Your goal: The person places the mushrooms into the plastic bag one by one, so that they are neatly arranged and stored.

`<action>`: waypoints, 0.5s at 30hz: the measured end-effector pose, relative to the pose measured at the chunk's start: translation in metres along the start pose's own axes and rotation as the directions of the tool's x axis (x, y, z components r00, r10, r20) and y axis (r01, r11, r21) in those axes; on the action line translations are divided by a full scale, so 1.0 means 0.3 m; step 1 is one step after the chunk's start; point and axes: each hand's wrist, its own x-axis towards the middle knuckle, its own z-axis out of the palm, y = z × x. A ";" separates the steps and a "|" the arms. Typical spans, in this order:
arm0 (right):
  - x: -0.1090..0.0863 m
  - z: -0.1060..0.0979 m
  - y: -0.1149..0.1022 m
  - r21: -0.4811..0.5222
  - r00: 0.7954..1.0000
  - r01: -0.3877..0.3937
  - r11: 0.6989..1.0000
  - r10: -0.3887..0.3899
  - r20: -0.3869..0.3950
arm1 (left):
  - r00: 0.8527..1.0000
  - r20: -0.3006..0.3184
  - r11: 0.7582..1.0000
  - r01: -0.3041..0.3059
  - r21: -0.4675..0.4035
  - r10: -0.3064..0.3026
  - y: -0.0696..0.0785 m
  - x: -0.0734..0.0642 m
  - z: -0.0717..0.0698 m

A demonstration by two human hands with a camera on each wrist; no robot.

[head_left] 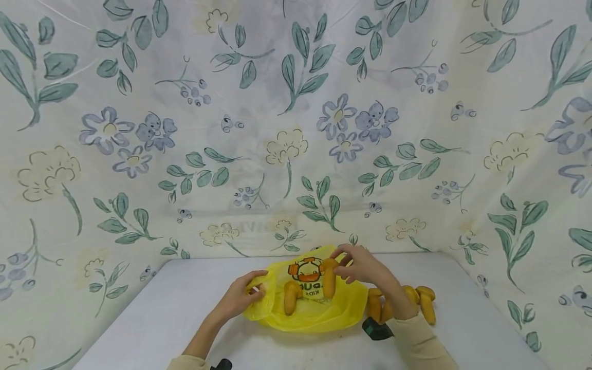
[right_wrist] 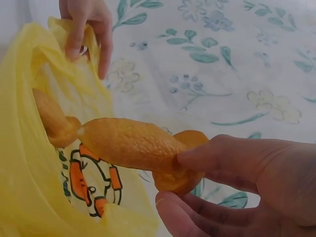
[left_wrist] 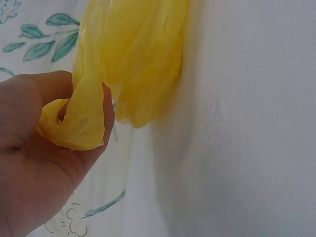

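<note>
A yellow plastic bag (head_left: pixel 305 325) with a printed cartoon duck lies on the table, its mouth spread. My left hand (head_left: pixel 240 294) pinches the left edge of its opening; in the left wrist view the gathered film (left_wrist: pixel 81 123) sits between thumb and fingers. My right hand (head_left: pixel 363 266) holds a brown mushroom (right_wrist: pixel 131 143) by its cap, between thumb and fingers. That mushroom's stem points toward the bag's mouth in the right wrist view. Another mushroom (head_left: pixel 291 299) lies within the bag, partly hidden by yellow film in the right wrist view (right_wrist: pixel 49 118).
Several more mushrooms (head_left: pixel 426 304) lie to the right of the bag, partly hidden behind my right forearm. A dark device (head_left: pixel 376 329) sits at my right wrist. The white table (head_left: pixel 185 288) ends at a floral cloth backdrop (head_left: pixel 287 154), which also hangs along both sides.
</note>
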 end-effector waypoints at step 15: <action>0.035 0.101 -0.010 -0.003 0.999 -0.012 1.000 0.012 0.042 | 1.000 -0.002 1.000 0.018 0.000 -0.018 -0.002 0.002 0.001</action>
